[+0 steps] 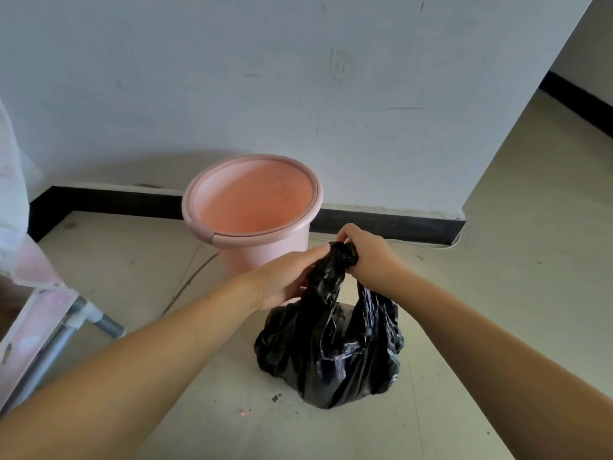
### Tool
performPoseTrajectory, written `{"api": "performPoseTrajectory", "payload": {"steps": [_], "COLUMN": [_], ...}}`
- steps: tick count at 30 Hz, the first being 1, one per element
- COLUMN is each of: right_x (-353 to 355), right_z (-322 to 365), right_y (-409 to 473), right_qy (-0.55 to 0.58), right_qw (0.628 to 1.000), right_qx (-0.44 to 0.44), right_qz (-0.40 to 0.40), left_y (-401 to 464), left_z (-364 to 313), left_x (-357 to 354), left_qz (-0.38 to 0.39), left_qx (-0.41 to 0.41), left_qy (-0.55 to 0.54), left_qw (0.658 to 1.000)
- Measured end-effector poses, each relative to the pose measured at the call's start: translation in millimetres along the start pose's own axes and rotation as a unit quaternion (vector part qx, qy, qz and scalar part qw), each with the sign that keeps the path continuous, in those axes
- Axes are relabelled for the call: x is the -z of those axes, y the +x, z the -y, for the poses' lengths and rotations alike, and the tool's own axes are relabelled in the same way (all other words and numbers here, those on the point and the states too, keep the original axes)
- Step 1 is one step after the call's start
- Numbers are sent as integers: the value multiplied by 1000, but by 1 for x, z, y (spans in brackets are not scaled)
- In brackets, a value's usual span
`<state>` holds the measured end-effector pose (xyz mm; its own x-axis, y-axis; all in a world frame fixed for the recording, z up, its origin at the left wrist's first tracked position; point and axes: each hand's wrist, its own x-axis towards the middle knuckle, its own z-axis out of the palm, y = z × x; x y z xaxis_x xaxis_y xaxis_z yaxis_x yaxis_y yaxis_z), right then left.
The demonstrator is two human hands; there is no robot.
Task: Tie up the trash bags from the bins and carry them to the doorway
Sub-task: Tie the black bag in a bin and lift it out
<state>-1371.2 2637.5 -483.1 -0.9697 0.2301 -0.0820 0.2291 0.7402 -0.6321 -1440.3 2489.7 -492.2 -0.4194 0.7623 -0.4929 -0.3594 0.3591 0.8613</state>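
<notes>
A black trash bag (328, 356) rests on the pale floor in front of me, its body bulging and its top drawn up into twisted strands. My left hand (282, 280) grips the left strand just below the top. My right hand (368, 257) is closed around the bunched knot of plastic at the very top. Behind the bag stands a pink round bin (252, 234) against the wall, with no liner inside.
A grey-white wall with a black baseboard (391, 225) runs behind the bin. The wall ends at a corner (464, 207), with open floor beyond on the right. A pink cloth-covered frame with metal legs (83, 317) stands at the left. Small crumbs lie on the floor.
</notes>
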Motion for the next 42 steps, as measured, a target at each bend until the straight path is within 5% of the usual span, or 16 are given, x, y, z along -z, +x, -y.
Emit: {"api": "performPoseTrajectory", "payload": {"steps": [4,8,13,18,20,26,33,37,42], "right_x": [-5,-11,-15,-14,-16,-19,-20,-13,14], "right_z": [11,8,-10,-46,-72,-129,-147,-146,-110], "right_y": [-2,-7,0,-2,-6,-34,-52,-42,-16], "right_qy": [64,65,44,-146,-167,-107,-60,197,450], "right_qw": [995,994,996,986,976,951,939,925,846], "right_qx": [58,91,53,-75,-135,-256,-304,-324,-262], "right_qz": [-47,-23,-49,-9,16,138,146,-8,-118], "left_y": [5,10,15,12,7,-10,-16,-12,2], "left_z": [2,11,7,21,40,82,101,76,33], "left_x": [8,15,19,50,68,114,131,125,89], "left_qz": [-108,-112,-232,-251,-231,-222,-250,-307,-221], "left_qx": [-23,-67,-130,-11,41,169,189,97,-60], "left_qy": [-10,18,255,454,465,518,513,504,472], "left_qw": [994,991,930,855,854,809,799,802,852]}}
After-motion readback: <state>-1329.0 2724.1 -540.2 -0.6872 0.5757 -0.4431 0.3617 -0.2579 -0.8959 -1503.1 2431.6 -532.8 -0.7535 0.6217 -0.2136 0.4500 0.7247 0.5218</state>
